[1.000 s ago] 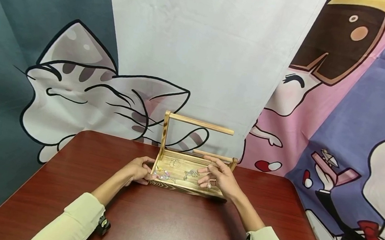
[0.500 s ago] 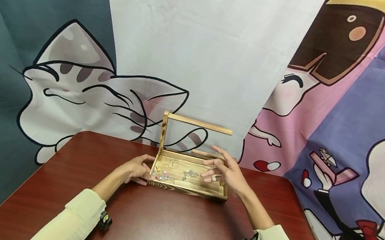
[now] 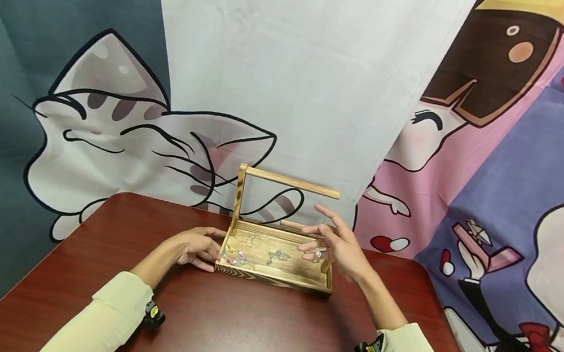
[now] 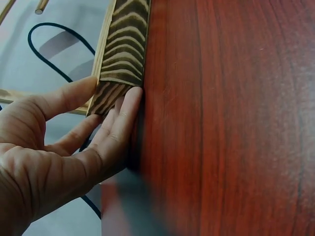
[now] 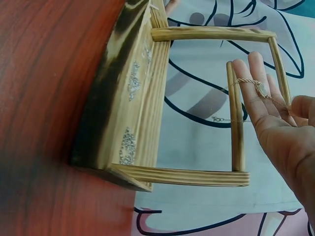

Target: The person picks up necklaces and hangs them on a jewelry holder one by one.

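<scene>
Thumb and forefinger of the right hand [image 5: 280,137] appear pressed together on a fine chain [image 5: 246,80]; the other fingers are extended, with the chain lying across them. A pendant (its detail too small to read) rests against the fingers, and a loose clasp end [image 5: 215,119] hangs beside the lower bar [image 5: 236,123] of a wooden stand [image 3: 272,280]. Whether chain and bar touch cannot be told. The chain is therefore in the air, at the right end of the stand.

Handling: expect the chain to be light, limp and slippery, prone to tangling and easily strained at its links. Take hold close to one end — by fingertips — and let the pendant hang free.

The left hand [image 4: 69,152] clamps the opposite front corner of the stand, thumb above and fingers against the end and underside. The stand should be stiff and fairly light; hold it by the tray corner — not by the upper bar [image 3: 291,181], which ends free on the right.

Inside the tray lie a colourful beaded strand [image 3: 235,259] near the left end and silvery chains [image 3: 278,255] further right. The stand sits on a reddish-brown table [image 3: 232,324], before a printed cloth [image 3: 290,86].
</scene>
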A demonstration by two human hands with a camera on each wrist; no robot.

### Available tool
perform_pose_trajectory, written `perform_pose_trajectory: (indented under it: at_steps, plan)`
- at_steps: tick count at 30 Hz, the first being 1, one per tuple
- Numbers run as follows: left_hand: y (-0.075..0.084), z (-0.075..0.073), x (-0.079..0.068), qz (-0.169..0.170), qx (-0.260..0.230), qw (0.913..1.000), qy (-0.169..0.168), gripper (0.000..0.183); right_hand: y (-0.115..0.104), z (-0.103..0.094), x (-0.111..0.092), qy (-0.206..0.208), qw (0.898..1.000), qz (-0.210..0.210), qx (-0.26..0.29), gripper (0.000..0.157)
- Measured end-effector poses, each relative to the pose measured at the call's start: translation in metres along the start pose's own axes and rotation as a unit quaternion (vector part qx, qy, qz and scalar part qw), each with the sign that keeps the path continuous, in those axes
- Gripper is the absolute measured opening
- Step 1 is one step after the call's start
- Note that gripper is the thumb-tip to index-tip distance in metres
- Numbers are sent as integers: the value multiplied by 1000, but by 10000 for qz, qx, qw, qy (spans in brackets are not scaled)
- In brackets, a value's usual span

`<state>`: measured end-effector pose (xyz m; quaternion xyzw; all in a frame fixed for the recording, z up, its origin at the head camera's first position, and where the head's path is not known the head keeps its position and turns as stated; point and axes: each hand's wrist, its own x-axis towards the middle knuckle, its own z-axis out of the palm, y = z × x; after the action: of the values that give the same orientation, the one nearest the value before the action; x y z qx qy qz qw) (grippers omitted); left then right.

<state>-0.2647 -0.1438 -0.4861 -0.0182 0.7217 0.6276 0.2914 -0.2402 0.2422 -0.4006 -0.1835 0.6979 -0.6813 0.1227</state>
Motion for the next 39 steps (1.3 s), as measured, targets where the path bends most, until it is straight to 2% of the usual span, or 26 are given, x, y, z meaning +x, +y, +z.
perform_pose_trajectory:
  at_steps: [11,26,39]
  plan:
    - [2,3,3,-2,23,10000,-6,87,-21,-6,2,110,9995,-160,244,54]
    - [8,5,0,-85,121,9998,128,84,-61,-14,8,194,9991,-371,-97,56]
    - [4,3,0,-120,108,9998,94,84,-64,-35,20,466,9979,-418,-187,60]
